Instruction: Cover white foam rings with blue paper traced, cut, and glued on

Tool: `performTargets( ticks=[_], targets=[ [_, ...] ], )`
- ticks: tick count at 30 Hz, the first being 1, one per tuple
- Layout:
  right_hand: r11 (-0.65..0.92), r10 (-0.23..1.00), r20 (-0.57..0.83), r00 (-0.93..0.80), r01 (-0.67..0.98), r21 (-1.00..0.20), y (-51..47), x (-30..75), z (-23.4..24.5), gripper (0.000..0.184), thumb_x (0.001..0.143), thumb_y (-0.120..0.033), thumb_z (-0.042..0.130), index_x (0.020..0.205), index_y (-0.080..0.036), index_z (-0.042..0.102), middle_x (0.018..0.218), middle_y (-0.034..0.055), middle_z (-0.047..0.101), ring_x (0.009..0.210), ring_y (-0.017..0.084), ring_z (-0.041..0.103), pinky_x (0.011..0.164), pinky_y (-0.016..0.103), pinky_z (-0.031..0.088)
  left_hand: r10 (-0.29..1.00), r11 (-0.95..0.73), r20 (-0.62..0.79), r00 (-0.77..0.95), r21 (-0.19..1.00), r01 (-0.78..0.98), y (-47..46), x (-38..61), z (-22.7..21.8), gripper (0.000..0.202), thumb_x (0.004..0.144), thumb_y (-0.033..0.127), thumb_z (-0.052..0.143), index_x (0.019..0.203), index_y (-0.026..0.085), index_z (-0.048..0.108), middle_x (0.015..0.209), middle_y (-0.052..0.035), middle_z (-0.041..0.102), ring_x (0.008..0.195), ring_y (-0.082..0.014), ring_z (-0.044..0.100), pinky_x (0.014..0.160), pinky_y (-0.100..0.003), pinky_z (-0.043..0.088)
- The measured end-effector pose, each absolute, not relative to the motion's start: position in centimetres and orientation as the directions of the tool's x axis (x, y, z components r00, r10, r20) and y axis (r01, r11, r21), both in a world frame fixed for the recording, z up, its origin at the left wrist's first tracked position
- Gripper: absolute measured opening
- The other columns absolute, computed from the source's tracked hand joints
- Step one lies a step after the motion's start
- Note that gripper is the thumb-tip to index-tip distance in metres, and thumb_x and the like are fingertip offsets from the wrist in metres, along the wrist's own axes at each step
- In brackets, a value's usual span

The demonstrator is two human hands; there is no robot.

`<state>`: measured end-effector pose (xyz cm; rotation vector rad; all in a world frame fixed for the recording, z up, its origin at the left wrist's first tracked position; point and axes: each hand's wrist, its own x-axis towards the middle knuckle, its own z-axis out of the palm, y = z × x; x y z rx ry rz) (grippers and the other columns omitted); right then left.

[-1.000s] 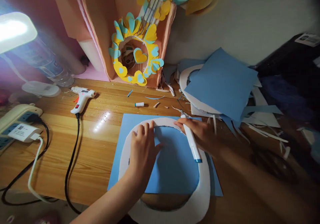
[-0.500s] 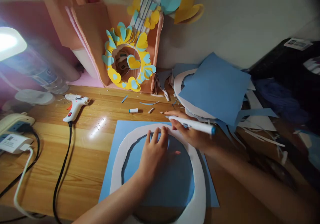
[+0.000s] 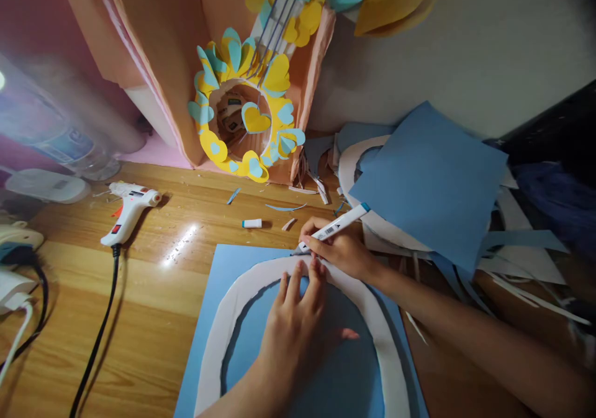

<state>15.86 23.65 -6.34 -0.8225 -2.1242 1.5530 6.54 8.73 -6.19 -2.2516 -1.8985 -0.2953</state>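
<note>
A white ring [image 3: 215, 337] with uneven edges lies on a sheet of blue paper [image 3: 235, 258]. My left hand [image 3: 295, 325] is spread over the ring's opening, its fingertips on the upper band and its thumb stretched out to the right. Pinched in my right hand [image 3: 347, 251] is a white marker [image 3: 336, 225] with a teal end. Its dark tip meets the top outer edge of the ring, close to my left fingertips. The marker's cap [image 3: 252, 223] lies on the wooden desk behind the paper.
A white glue gun [image 3: 133, 213] with a black cord lies at left. Behind stands a peach structure [image 3: 158, 51] with a flower-like paper ring [image 3: 212, 145]. Blue sheets [image 3: 433, 188] and white pieces are piled at back right, amid paper scraps [image 3: 286, 207].
My right hand has brought the marker, earlier held above the ring, down to its top edge; the marker's back end now points up. The left hand stays on the ring. The view has shifted.
</note>
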Motion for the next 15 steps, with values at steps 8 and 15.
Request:
performTargets(
  ticks=[8, 15],
  targets=[
    [0.239, 0.636, -0.077, -0.768, 0.290, -0.927, 24.0, 15.5, -5.5, 0.011, 0.087, -0.025, 0.051, 0.078, -0.020, 0.053, 0.064, -0.0056, 0.053, 0.055, 0.008, 0.049, 0.053, 0.019, 0.038, 0.943, -0.159, 0.300, 0.146, 0.020, 0.987, 8.9, 6.6, -5.8, 0.072, 0.088, 0.063, 0.024, 0.123, 0.011, 0.058, 0.129, -0.0025, 0.060, 0.114, -0.0244, 0.057, 0.089, -0.035, 0.054],
    [0.287, 0.648, -0.081, -0.758, 0.341, -0.895, 24.8, 16.5, -4.8, 0.014, 0.087, -0.024, 0.049, 0.074, -0.020, 0.052, 0.065, -0.0043, 0.053, 0.060, 0.009, 0.050, 0.056, 0.021, 0.039, 0.941, -0.157, 0.307, 0.140, 0.029, 0.987, 9.2, 6.4, -5.9, 0.071, 0.088, 0.063, 0.022, 0.118, 0.014, 0.063, 0.125, -0.0002, 0.063, 0.112, -0.0224, 0.058, 0.089, -0.033, 0.051]
  ],
)
